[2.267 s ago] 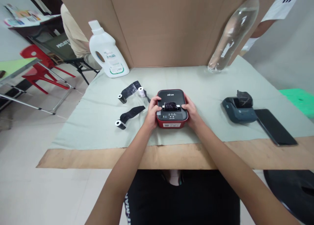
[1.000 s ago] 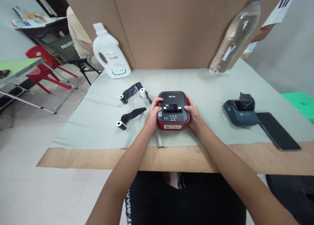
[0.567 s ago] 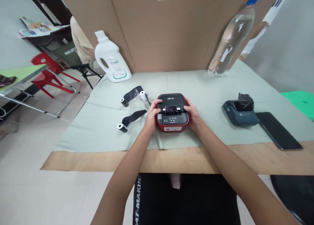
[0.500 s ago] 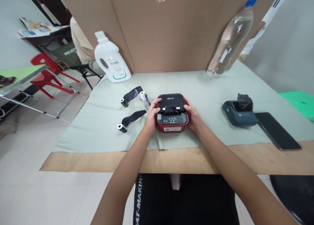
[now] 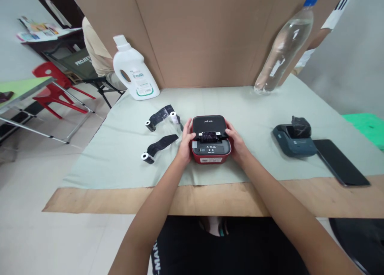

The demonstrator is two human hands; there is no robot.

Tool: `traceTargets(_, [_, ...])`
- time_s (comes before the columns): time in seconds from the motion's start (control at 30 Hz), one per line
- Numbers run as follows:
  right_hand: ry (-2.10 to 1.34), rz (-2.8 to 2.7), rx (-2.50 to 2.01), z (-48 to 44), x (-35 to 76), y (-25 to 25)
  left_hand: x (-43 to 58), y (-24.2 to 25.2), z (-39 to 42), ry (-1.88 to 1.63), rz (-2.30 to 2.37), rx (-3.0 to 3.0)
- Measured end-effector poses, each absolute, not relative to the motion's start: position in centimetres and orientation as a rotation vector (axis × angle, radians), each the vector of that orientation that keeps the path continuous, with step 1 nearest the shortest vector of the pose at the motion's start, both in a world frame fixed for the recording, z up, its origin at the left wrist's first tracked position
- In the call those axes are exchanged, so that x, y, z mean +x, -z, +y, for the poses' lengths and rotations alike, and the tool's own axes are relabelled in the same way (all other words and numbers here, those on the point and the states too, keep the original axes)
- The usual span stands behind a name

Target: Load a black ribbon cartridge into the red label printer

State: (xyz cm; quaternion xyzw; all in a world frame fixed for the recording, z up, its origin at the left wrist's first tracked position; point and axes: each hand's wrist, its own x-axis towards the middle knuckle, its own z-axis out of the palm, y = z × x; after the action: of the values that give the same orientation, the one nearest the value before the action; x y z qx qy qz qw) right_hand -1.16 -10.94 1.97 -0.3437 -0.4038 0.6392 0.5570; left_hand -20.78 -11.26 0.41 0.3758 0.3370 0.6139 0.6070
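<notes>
A small red-and-black label printer (image 5: pixel 211 125) sits on the cloth in front of me. Black paper (image 5: pixel 209 136) pokes out of the slot across its top. My left hand (image 5: pixel 185 145) holds the printer's left side, thumb by the lid edge and fingers along the side. Around the right side, my right hand (image 5: pixel 237 142) grips it the same way, with its lower fingers partly hidden. Left of the printer lie a paper roll with a black strip (image 5: pixel 163 144), another black strip (image 5: pixel 162 114) with a roll at its end, and a small white roll (image 5: pixel 174 116).
A dark portable printer (image 5: pixel 295 143) and a phone (image 5: pixel 342 162) lie at the right. A white jug (image 5: pixel 136 73) and a clear water bottle (image 5: pixel 282 51) stand before a cardboard panel (image 5: pixel 207 39). Other people are partly visible behind it. The wooden edge (image 5: pixel 210 199) is nearest me.
My left fingers have slid off the printer's lid to its left side. My right hand keeps its hold, and the printer stays in place. The view has shifted slightly.
</notes>
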Motion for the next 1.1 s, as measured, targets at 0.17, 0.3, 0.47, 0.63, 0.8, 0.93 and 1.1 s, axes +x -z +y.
traceTargets(0.17, [-1.512, -0.944, -0.84, -10.9, -1.2, -2.0, -20.9, -0.7, -11.3, -1.421, 0.772, 0.916])
traceTargets(0.3, [-1.488, -0.958, -0.842, -10.7, -1.4, -1.5, -20.9, -0.3, -11.2, -1.425, 0.783, 0.911])
traceTargets(0.47, [-1.485, -0.965, -0.884, -10.3, -1.3, -1.0, -20.9, -0.1, -11.0, -1.41, 0.802, 0.906])
traceTargets(0.63, [-1.509, -0.953, -0.886, -10.5, -1.1, -1.6, -20.9, -0.4, -11.2, -1.414, 0.806, 0.907])
traceTargets(0.8, [-1.462, -0.982, -0.881, -10.4, -1.0, -1.7, -21.1, -0.2, -11.3, -1.392, 0.819, 0.931])
traceTargets(0.93, [-1.449, -0.989, -0.882, -10.4, -1.1, -1.6, -21.2, -0.1, -11.2, -1.38, 0.817, 0.931])
traceTargets(1.1, [-1.447, -1.001, -0.861, -10.3, -1.0, -1.3, -21.3, -0.3, -11.0, -1.363, 0.803, 0.94])
